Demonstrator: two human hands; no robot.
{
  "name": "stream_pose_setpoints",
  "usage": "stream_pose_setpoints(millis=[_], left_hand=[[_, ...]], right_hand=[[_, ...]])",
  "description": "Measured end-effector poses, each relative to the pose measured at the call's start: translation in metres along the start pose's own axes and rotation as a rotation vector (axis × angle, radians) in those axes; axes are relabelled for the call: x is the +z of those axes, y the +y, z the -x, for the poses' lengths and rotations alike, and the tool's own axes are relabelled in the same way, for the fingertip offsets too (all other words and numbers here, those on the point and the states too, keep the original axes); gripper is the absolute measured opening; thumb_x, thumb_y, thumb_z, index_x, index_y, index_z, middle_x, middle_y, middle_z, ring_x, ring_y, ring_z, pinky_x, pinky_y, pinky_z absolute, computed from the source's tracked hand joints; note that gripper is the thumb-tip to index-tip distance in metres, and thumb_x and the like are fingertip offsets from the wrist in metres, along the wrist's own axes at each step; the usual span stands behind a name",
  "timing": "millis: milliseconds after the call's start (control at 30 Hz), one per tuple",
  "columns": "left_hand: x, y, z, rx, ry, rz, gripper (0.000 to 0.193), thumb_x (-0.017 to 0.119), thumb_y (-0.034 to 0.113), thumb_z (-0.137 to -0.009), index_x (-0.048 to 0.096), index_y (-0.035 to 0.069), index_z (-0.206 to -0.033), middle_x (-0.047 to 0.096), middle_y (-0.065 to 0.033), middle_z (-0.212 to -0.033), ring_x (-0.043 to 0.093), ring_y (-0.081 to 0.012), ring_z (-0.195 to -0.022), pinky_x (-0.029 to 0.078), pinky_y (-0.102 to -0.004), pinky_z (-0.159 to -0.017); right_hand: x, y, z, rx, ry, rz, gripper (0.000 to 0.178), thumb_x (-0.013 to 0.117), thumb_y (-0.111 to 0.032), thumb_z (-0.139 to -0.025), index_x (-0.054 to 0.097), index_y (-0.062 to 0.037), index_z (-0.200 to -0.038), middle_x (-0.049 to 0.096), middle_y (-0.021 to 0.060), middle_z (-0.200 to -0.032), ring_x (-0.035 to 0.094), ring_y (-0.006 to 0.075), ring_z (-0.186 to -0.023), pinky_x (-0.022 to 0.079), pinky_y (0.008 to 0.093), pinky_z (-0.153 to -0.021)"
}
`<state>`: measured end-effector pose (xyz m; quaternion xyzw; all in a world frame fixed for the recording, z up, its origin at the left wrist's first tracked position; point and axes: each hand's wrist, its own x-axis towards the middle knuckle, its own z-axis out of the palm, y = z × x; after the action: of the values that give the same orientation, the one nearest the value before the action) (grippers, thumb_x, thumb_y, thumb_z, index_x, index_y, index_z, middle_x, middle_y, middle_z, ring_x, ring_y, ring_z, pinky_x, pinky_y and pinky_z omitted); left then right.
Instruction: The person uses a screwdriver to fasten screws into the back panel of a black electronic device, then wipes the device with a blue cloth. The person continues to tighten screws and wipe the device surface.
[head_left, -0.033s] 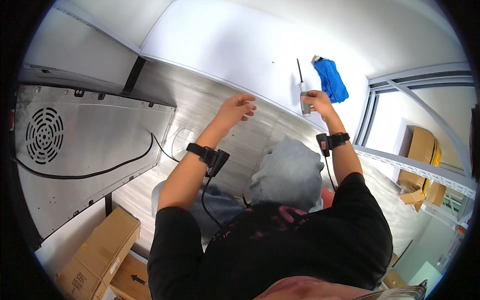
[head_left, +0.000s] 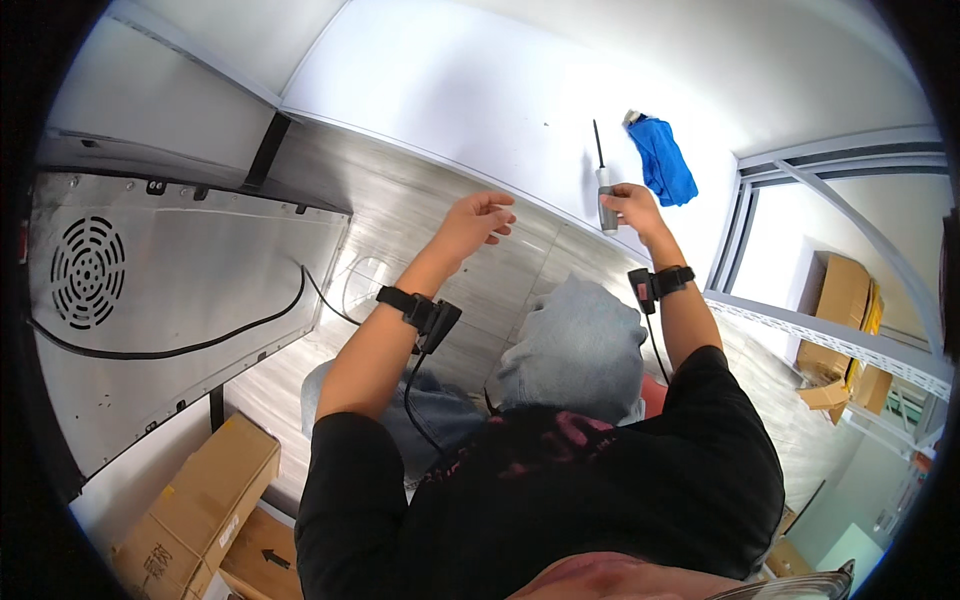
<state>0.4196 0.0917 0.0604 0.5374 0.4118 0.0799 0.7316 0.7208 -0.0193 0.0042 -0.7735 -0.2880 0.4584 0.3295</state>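
A screwdriver (head_left: 608,212) with a grey handle and a long dark shaft is held in my right hand (head_left: 635,206). My fingers close on its handle, and the shaft points away from me over the white table (head_left: 480,110). Just beyond that hand, on the tabletop, lies a crumpled blue cloth or bag (head_left: 662,160) with a pale end; which of the two I cannot tell. Off the table's near edge, above the floor, my left hand (head_left: 472,226) has its fingers loosely curled and apart, with nothing in them.
A metal cabinet (head_left: 200,250) with a round vent and a black cable (head_left: 170,352) stands at the left. Cardboard boxes (head_left: 195,490) sit below it. At the right, a metal shelf rack (head_left: 840,340) holds another torn carton (head_left: 840,290). Cords hang from both wrist straps.
The screwdriver and my right hand have shifted very slightly to the left. My left hand has barely moved.
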Motion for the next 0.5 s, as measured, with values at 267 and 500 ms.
stream_pose_setpoints(millis=[267, 500], left_hand=[[0.006, -0.027, 0.002, -0.090, -0.012, -0.101, 0.031, 0.054, 0.017, -0.093, 0.055, 0.004, -0.121, 0.063, -0.0064, -0.102, 0.061, -0.0140, -0.090, 0.050, -0.0281, -0.076], [0.002, -0.034, 0.005, -0.050, 0.034, -0.009, 0.031, 0.058, 0.017, -0.089, 0.058, 0.005, -0.117, 0.062, -0.0021, -0.092, 0.059, -0.0114, -0.084, 0.048, -0.0257, -0.070]], right_hand=[[0.021, 0.073, -0.044, -0.007, 0.118, 0.072, 0.039, 0.072, -0.017, -0.077, 0.061, 0.0070, -0.105, 0.065, 0.0090, -0.086, 0.061, 0.0145, -0.067, 0.050, 0.0268, -0.054], [0.020, 0.078, -0.054, -0.018, 0.302, 0.317, 0.042, 0.076, -0.029, -0.074, 0.065, 0.0050, -0.097, 0.067, 0.0120, -0.084, 0.064, 0.0186, -0.069, 0.051, 0.0304, -0.062]])
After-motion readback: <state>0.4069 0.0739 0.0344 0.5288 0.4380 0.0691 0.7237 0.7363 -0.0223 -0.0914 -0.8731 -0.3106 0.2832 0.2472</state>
